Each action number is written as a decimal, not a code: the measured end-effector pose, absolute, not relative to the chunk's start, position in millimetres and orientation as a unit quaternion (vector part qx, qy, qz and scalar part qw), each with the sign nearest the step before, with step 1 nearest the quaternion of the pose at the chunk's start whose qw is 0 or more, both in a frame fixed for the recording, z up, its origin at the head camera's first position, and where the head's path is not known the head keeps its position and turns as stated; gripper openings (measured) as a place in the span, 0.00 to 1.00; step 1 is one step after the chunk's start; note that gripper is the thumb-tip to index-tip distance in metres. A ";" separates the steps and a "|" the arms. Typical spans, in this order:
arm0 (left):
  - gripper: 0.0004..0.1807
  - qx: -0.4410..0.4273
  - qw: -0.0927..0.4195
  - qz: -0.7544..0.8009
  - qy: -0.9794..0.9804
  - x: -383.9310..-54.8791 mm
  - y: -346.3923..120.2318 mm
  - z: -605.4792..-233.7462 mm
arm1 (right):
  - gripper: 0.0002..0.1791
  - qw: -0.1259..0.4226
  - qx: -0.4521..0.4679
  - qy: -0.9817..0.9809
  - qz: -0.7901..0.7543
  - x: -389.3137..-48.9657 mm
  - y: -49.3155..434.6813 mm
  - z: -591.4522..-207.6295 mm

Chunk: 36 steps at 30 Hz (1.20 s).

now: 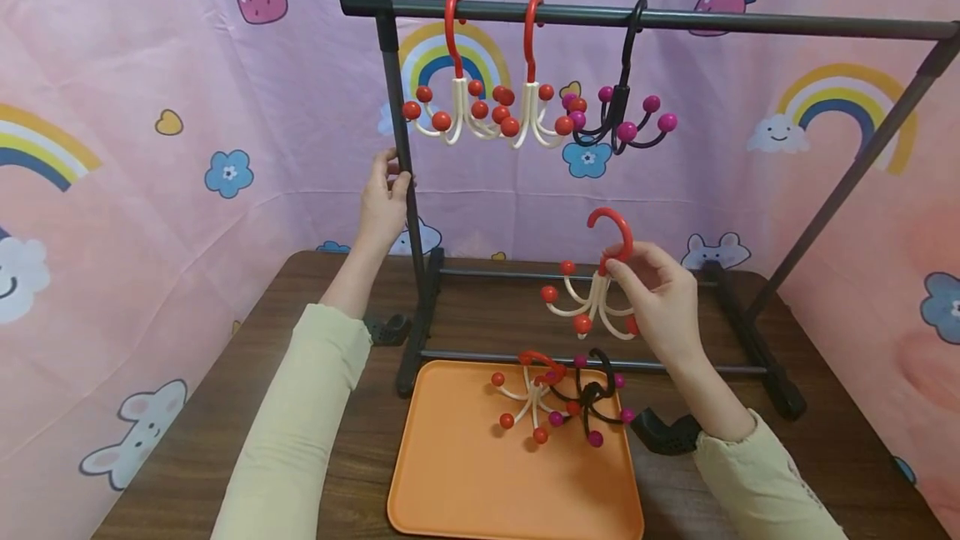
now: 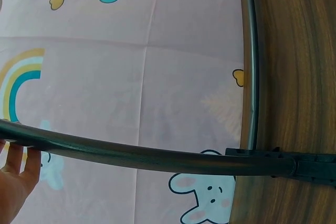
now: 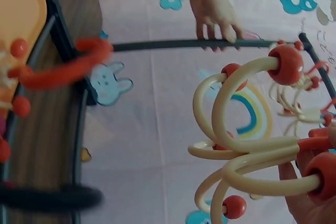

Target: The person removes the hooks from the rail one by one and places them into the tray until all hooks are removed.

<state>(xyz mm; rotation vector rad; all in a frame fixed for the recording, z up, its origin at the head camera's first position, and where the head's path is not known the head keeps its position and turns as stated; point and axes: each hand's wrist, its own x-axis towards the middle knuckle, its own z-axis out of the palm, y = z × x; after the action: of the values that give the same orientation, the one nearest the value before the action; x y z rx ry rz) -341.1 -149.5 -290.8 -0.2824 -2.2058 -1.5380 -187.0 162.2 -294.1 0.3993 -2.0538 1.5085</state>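
Observation:
My right hand (image 1: 664,300) pinches a cream multi-arm hook hanger (image 1: 597,298) by the base of its red hook, above the tray. In the right wrist view its curved cream arms (image 3: 252,148) end in red balls. My left hand (image 1: 384,200) holds the left upright (image 1: 397,123) of a dark garment rack, fingers around the post. From the rack's top bar (image 1: 712,21) hang two cream-and-red hangers (image 1: 458,111) and a black hanger (image 1: 618,111) with magenta balls. Another cream-and-red hanger (image 1: 534,394) and a black one (image 1: 591,394) lie touching on the orange tray (image 1: 450,473).
The rack's lower rails (image 1: 510,274) and feet (image 1: 783,394) stand on a brown wooden table (image 1: 247,407). Dark curved pieces (image 1: 666,432) sit by the wrists. Patterned cloth (image 1: 300,107) hangs behind and at both sides.

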 end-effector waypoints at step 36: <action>0.19 -0.104 0.230 -0.554 -0.794 -344.1 -149.9 -293.8 | 0.08 0.113 0.253 -0.785 0.554 -166.1 67.2 -335.1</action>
<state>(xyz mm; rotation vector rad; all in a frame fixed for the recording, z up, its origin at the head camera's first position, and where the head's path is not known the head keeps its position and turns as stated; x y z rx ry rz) -344.1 -149.9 -293.8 -0.2869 -2.1837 -1.5231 -166.1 67.2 -335.1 0.7418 -2.3048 1.6246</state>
